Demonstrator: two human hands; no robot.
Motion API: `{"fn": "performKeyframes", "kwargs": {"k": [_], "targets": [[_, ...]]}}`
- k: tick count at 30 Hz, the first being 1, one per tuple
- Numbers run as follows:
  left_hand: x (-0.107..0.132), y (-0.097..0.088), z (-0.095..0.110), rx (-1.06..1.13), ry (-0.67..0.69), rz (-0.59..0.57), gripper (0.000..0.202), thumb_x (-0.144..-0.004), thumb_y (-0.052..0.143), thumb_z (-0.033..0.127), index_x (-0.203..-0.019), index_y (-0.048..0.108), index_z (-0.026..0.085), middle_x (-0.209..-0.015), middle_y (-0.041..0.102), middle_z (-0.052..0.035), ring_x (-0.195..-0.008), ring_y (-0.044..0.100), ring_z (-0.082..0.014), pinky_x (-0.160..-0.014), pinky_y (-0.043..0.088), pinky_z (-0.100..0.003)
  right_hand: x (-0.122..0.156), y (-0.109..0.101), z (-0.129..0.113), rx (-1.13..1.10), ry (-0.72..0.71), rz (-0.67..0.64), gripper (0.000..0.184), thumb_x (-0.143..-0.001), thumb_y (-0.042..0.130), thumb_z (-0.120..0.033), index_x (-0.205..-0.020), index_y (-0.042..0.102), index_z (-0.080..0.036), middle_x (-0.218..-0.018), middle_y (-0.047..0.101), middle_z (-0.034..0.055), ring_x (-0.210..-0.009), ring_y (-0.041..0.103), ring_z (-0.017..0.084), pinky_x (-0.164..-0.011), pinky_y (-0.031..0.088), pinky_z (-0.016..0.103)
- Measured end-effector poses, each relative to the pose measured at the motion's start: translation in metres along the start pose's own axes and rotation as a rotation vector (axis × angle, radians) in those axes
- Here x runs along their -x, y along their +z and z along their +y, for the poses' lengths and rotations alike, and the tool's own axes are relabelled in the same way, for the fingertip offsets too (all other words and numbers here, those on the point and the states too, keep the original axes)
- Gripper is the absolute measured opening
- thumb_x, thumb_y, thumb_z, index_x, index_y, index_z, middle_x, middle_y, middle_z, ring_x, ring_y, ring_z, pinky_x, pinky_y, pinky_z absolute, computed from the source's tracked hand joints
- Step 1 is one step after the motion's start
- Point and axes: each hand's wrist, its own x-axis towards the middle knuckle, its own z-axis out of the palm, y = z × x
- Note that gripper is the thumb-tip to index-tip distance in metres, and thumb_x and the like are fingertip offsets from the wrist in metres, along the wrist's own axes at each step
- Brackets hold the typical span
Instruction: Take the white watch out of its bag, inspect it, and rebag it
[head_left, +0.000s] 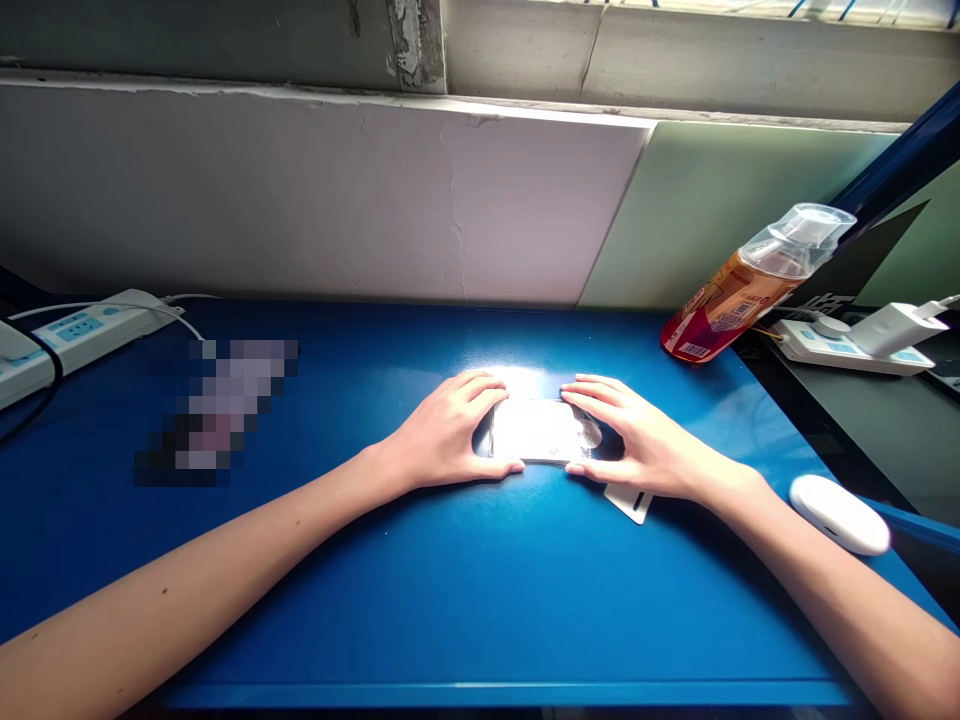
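Observation:
A flat, shiny rectangular stack (536,430) lies on the blue tabletop, its upper face washed out by glare. I cannot make out exactly what it is. My left hand (454,430) grips its left end, thumb along the near edge and fingers at the far edge. At the right end, my right hand (637,435) holds it the same way. Partly under the right hand, a small white card (628,502) with a dark slot sticks out towards me.
The blue table (480,600) ends at a wall. A red bottle with a clear cap (731,295) stands at the back right. Beyond my right forearm lies a white rounded case (840,513). Power strips (82,330) with cables sit left and right. A pixelated patch hides something at left.

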Motion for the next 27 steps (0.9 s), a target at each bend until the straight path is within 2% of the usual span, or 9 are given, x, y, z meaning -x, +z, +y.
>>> {"fn": "performKeyframes", "kwargs": {"k": [13, 17, 20, 23, 27], "targets": [[0.0, -0.0002, -0.0011, 0.01, 0.0, 0.002, 0.077, -0.075, 0.072, 0.068, -0.125, 0.059, 0.011, -0.132, 0.062, -0.0189, -0.129, 0.053, -0.0348, -0.109, 0.044, -0.049, -0.0016, 0.0015, -0.0006, 0.014, -0.001, -0.009, 0.077, -0.084, 0.067, -0.059, -0.14, 0.052, -0.009, -0.143, 0.056, 0.0213, -0.139, 0.046, 0.036, -0.111, 0.046, 0.054], [0.0009, -0.0012, -0.0002, -0.011, 0.026, -0.016, 0.08, -0.08, 0.068, 0.067, -0.132, 0.056, 0.008, -0.136, 0.059, -0.0213, -0.131, 0.051, -0.036, -0.11, 0.042, -0.051, -0.0006, 0.0015, 0.0, 0.031, 0.0, -0.014, 0.077, -0.084, 0.066, -0.06, -0.141, 0.052, -0.009, -0.144, 0.055, 0.0207, -0.139, 0.045, 0.035, -0.112, 0.045, 0.054], [0.0016, -0.0016, 0.0, -0.044, 0.044, -0.039, 0.078, -0.085, 0.062, 0.065, -0.14, 0.052, 0.01, -0.142, 0.054, -0.0217, -0.135, 0.046, -0.038, -0.111, 0.04, -0.054, 0.0007, 0.0016, 0.0014, 0.053, -0.005, -0.005, 0.076, -0.085, 0.065, -0.06, -0.141, 0.051, -0.01, -0.145, 0.055, 0.0204, -0.14, 0.044, 0.036, -0.112, 0.044, 0.055], [0.0019, -0.0017, -0.0012, -0.067, 0.047, -0.051, 0.075, -0.086, 0.06, 0.065, -0.14, 0.053, 0.012, -0.143, 0.053, -0.021, -0.137, 0.043, -0.0389, -0.111, 0.039, -0.054, 0.0013, 0.0016, 0.0027, 0.061, -0.04, 0.04, 0.07, -0.087, 0.065, -0.055, -0.14, 0.051, -0.011, -0.144, 0.054, 0.0213, -0.138, 0.046, 0.036, -0.11, 0.047, 0.055], [0.0022, -0.0014, -0.0033, -0.06, 0.059, -0.042, 0.074, -0.087, 0.06, 0.064, -0.139, 0.054, 0.013, -0.142, 0.052, -0.0208, -0.136, 0.044, -0.0388, -0.112, 0.039, -0.053, 0.0, 0.0006, 0.0016, 0.06, -0.123, 0.153, 0.057, -0.087, 0.068, -0.039, -0.135, 0.055, -0.012, -0.137, 0.059, 0.0201, -0.129, 0.055, 0.033, -0.105, 0.05, 0.05]]}}
